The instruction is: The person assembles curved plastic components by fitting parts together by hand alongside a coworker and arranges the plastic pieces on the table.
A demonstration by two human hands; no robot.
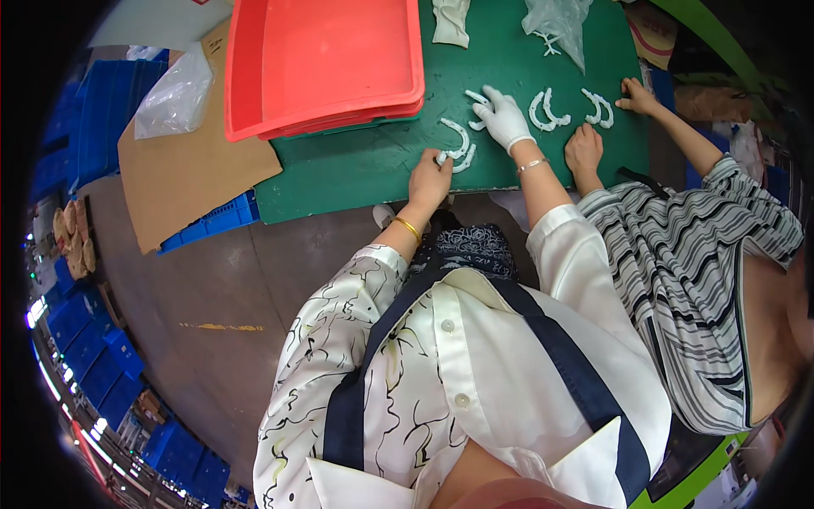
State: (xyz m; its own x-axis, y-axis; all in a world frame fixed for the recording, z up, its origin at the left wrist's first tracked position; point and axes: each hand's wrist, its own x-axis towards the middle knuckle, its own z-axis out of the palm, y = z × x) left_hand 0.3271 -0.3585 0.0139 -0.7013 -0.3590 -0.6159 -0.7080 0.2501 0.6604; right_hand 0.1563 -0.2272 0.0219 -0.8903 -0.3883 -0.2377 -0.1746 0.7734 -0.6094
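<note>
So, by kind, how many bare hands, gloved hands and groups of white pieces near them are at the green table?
Bare hands: 3 (the wearer's left hand, co-worker's nearer hand, co-worker's farther hand)
Gloved hands: 1 (the wearer's right hand)
White-piece groups: 4 (leftmost group, partly covered group, third group, rightmost group)
Total: 8

Red rectangular plastic tray (339, 64): cut off by top edge | slender white plastic piece (475, 97): partly hidden by white-gloved right hand (505, 121) | stacked blue bins (85, 343): blurred
</note>
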